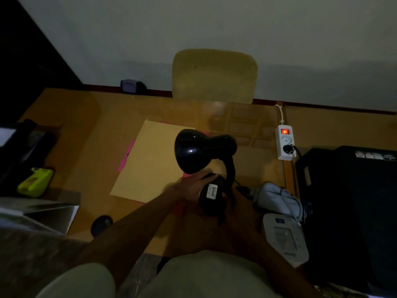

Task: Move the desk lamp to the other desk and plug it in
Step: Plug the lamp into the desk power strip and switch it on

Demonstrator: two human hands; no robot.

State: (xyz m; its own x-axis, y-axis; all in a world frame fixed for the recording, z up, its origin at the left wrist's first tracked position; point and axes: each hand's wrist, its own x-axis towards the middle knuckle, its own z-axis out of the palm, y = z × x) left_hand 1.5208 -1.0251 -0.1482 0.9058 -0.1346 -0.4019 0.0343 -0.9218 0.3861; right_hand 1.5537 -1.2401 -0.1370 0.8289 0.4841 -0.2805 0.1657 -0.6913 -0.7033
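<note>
The black desk lamp [211, 195] is upright over the wooden desk [90, 134]. Its glossy shade [192, 152] points left and its bent neck rises on the right. My left hand [190, 188] grips the left side of the base, next to its white label. My right hand [229, 204], dim and blurred, wraps the right side of the base. A thin black cord leaves the base to the right, and its end is hidden. A white power strip [284, 143] lies at the desk's right edge. Its red switch is lit and one black plug sits in its near socket.
A yellow folder [148, 160] over pink paper lies left of the lamp. A chair back [214, 76] stands behind the desk. A blood pressure monitor [284, 238] with its grey cuff [277, 198] and a large black box [352, 211] are on the right. A neon-yellow object [35, 181] sits left.
</note>
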